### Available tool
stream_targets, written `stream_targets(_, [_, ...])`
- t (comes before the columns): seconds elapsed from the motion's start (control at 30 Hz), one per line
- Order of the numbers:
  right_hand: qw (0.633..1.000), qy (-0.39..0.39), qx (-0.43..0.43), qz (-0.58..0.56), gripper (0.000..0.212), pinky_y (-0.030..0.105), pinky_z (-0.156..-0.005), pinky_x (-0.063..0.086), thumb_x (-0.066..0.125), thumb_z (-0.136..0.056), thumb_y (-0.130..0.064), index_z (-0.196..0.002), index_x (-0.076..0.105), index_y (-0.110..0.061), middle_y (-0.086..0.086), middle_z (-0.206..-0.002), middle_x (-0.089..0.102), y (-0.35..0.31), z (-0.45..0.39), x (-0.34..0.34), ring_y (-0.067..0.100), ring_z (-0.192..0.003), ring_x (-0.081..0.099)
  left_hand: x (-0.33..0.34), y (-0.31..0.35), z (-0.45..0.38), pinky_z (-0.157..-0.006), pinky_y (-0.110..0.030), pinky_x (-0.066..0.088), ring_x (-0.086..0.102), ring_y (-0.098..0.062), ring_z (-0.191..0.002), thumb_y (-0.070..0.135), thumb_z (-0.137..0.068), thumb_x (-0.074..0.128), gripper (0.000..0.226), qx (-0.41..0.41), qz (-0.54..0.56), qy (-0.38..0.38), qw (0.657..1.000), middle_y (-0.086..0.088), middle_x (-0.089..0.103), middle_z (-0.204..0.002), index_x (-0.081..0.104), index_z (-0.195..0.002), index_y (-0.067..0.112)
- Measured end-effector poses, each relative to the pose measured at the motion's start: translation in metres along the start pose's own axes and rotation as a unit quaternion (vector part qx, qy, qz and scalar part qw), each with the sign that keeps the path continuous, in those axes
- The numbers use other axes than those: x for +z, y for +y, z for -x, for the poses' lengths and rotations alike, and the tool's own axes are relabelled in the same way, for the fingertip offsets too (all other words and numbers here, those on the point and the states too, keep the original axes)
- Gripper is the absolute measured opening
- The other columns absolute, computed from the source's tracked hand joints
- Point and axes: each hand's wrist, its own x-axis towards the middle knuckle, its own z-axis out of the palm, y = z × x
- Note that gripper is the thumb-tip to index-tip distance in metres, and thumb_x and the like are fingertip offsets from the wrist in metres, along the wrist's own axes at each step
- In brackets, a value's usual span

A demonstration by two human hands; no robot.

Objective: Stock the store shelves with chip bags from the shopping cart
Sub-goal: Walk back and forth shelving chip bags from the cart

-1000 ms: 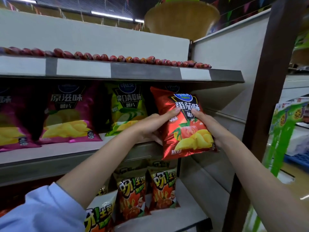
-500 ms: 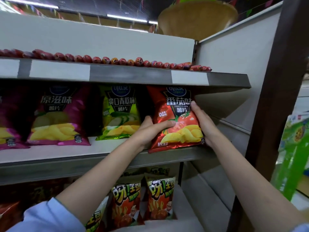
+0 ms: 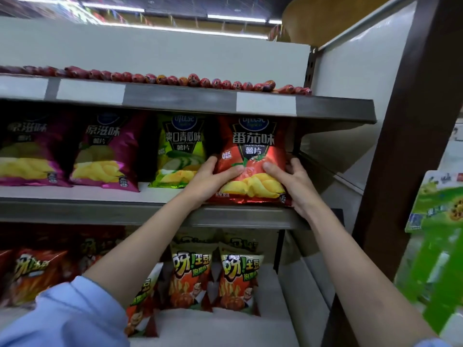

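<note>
A red tomato chip bag (image 3: 253, 151) stands upright at the right end of the middle shelf (image 3: 100, 211). My left hand (image 3: 213, 179) grips its left edge, thumb across the front. My right hand (image 3: 290, 181) grips its right edge, thumb on the front too. Just left of it stands a green cucumber chip bag (image 3: 180, 149), and further left two magenta chip bags (image 3: 105, 151). The shopping cart is out of view.
The top shelf (image 3: 180, 98) carries a row of red sausages (image 3: 200, 81). The lower shelf holds several orange snack bags (image 3: 238, 279). A dark brown post (image 3: 400, 146) stands at the right, with a green display (image 3: 436, 246) beyond it.
Both hands carried the red bag up and back from in front of the shelf onto the middle shelf, where it now stands upright beside the green bag. The view has moved closer.
</note>
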Motion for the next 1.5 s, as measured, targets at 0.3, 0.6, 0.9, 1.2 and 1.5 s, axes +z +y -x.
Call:
stream_targets(0.3, [0.998, 0.014, -0.007, -0.066, 0.079, 0.044, -0.089, 0.056, 0.080, -0.075, -0.015, -0.141, 0.036, -0.010, 0.013, -0.133, 0.056, 0.006, -0.005, -0.004, 0.026, -0.107, 0.064, 0.007, 0.006, 0.004, -0.082, -0.025, 0.047, 0.057, -0.013, -0.100, 0.043, -0.085, 0.066, 0.057, -0.009, -0.100, -0.011, 0.995, 0.006, 0.055, -0.113, 0.042, -0.130, 0.019])
stream_targets(0.6, [0.975, 0.104, -0.114, 0.160, 0.080, 0.047, -0.115, 0.028, 0.072, -0.084, -0.026, -0.147, 0.025, -0.012, 0.009, -0.150, 0.025, 0.005, 0.009, 0.007, 0.025, -0.141, 0.022, 0.011, 0.007, 0.002, -0.086, -0.029, 0.046, 0.056, -0.015, -0.101, 0.038, -0.087, 0.064, 0.044, -0.020, -0.130, 0.005, 0.991, 0.004, 0.058, -0.115, 0.047, -0.125, 0.025])
stream_targets(0.9, [0.892, 0.212, -0.350, 0.195, 0.046, 0.039, -0.103, 0.036, 0.068, -0.076, -0.004, -0.119, 0.052, -0.012, 0.010, -0.127, 0.038, 0.021, 0.045, 0.061, 0.002, -0.118, 0.027, -0.003, -0.008, 0.054, -0.082, -0.020, 0.050, 0.059, -0.014, -0.094, 0.022, -0.073, 0.061, 0.039, 0.133, 0.034, 0.166, 0.977, -0.005, 0.057, -0.104, 0.050, -0.109, 0.013])
stream_targets(1.2, [0.913, 0.046, -0.397, 0.079, 0.020, 0.016, -0.098, 0.032, 0.056, -0.085, -0.020, -0.099, 0.061, -0.006, -0.001, -0.111, 0.047, 0.007, 0.096, 0.249, 0.011, -0.112, 0.044, -0.144, -0.044, 0.141, -0.077, -0.023, 0.052, 0.062, -0.014, -0.086, -0.003, -0.090, 0.057, 0.017, 0.084, 0.045, 0.281, 0.955, -0.003, 0.064, -0.091, 0.056, -0.103, 0.008])
stream_targets(1.5, [0.923, -0.168, -0.344, -0.035, 0.014, 0.017, -0.094, 0.035, 0.057, -0.080, -0.011, -0.091, 0.061, -0.004, 0.001, -0.106, 0.047, 0.005, 0.191, 0.528, 0.016, -0.107, 0.049, -0.364, -0.110, 0.295, -0.071, -0.029, 0.051, 0.063, -0.020, -0.080, 0.010, -0.094, 0.055, 0.007, -0.036, -0.026, 0.498, 0.866, -0.009, 0.063, -0.088, 0.057, -0.091, 0.016])
